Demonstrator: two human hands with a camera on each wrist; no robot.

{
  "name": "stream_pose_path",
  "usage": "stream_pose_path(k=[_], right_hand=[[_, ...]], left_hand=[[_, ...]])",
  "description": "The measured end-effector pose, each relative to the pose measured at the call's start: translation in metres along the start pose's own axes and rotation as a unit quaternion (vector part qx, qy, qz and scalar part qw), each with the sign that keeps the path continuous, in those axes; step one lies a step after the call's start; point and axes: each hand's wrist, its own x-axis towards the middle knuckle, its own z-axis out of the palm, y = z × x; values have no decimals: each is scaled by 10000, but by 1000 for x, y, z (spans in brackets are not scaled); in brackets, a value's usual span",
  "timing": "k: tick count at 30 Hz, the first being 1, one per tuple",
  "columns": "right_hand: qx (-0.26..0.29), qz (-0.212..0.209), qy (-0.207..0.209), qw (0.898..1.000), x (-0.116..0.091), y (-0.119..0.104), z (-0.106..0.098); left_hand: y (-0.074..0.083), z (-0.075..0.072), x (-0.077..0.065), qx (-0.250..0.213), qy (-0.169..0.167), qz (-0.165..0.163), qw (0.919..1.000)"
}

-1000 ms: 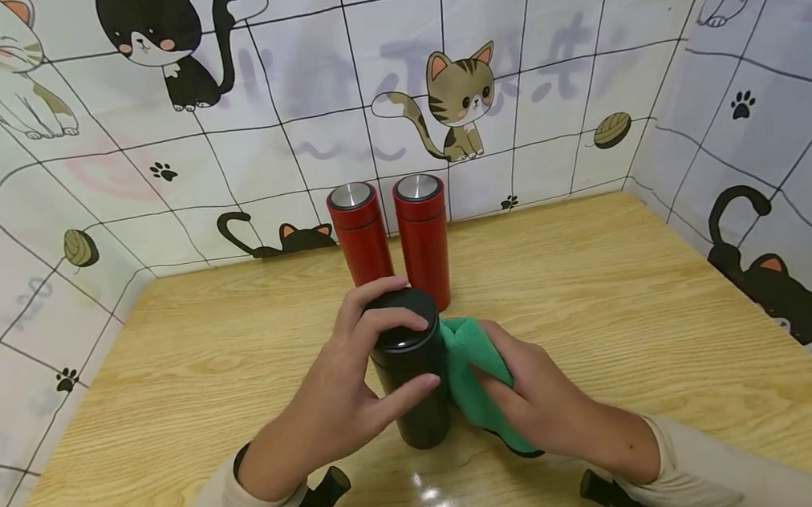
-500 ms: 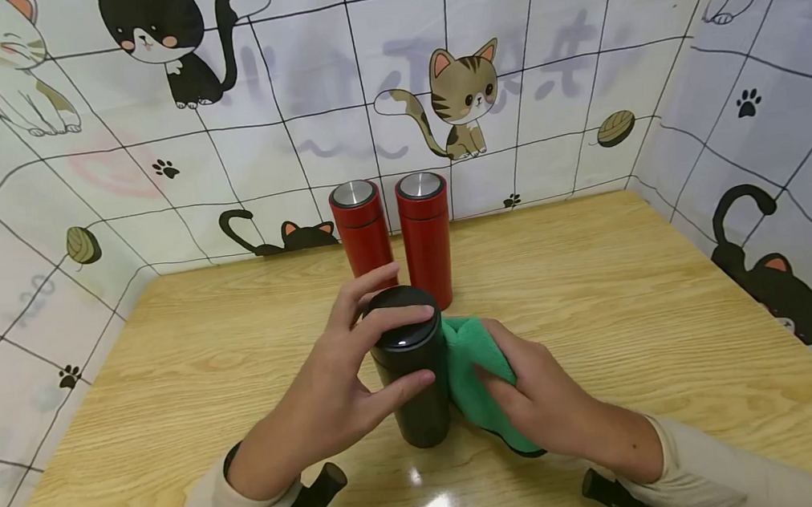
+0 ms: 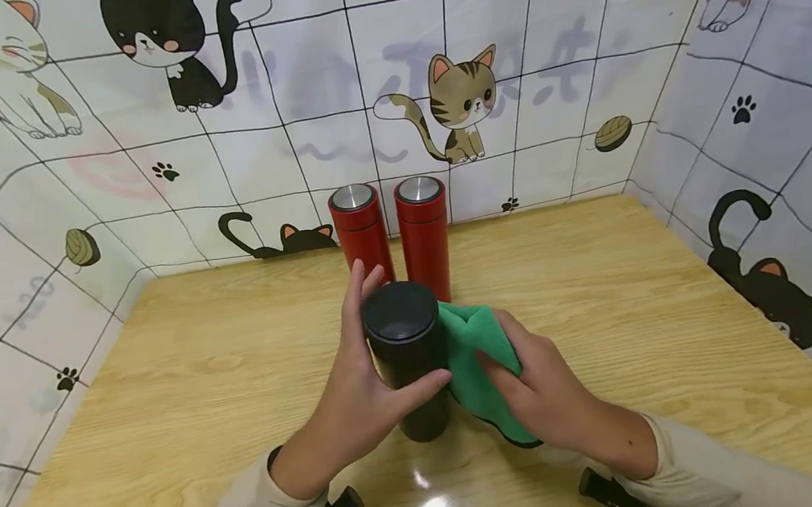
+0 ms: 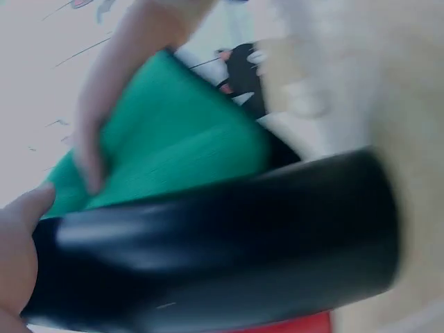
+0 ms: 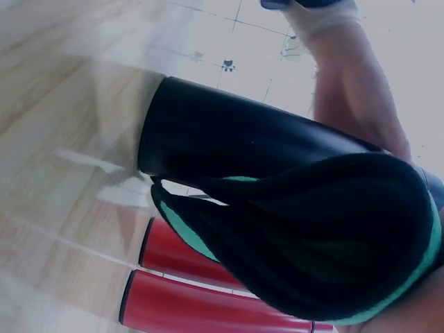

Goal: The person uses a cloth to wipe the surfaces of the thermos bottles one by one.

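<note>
A black thermos flask (image 3: 407, 350) stands upright near the middle of the wooden table in the head view. My left hand (image 3: 357, 403) grips it from the left, thumb across its front and fingers along its left and far side; the lid top is uncovered. On the other side, my right hand (image 3: 545, 394) holds a folded green cloth (image 3: 484, 367) against the flask's right side. In the left wrist view the cloth (image 4: 173, 139) lies along the flask (image 4: 229, 257). The right wrist view shows the cloth's dark-edged folds (image 5: 312, 236) beside the flask (image 5: 229, 132).
Two red thermos flasks (image 3: 363, 233) (image 3: 424, 240) with silver-topped lids stand side by side just behind the black one. The table (image 3: 225, 342) is light wood. A white wall covering (image 3: 325, 156) with cat drawings and grid lines surrounds it on the back and sides.
My left hand has slid from over the lid down to the flask's side, its fingers now pointing up and away. The right hand and cloth have shifted slightly, still against the flask.
</note>
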Motion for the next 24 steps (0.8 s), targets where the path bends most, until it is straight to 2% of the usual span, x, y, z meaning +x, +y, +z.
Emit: stream_pose_path(k=[4, 10, 17, 20, 24], right_hand=[[2, 33, 300, 9995, 2, -1, -1], [36, 107, 388, 9992, 2, 0, -3], [-42, -42, 570, 9984, 5, 5, -5], [-8, 191, 565, 9982, 7, 6, -7], [187, 610, 529, 9966, 9, 7, -10]], left_hand=[[-19, 11, -7, -160, 299, -135, 9993], [-27, 20, -6, -359, 270, -173, 9988], [-26, 20, -4, 414, 415, -93, 9982], [-24, 17, -4, 713, 444, -52, 9965], [-21, 11, -1, 1375, 503, 3, 9892]])
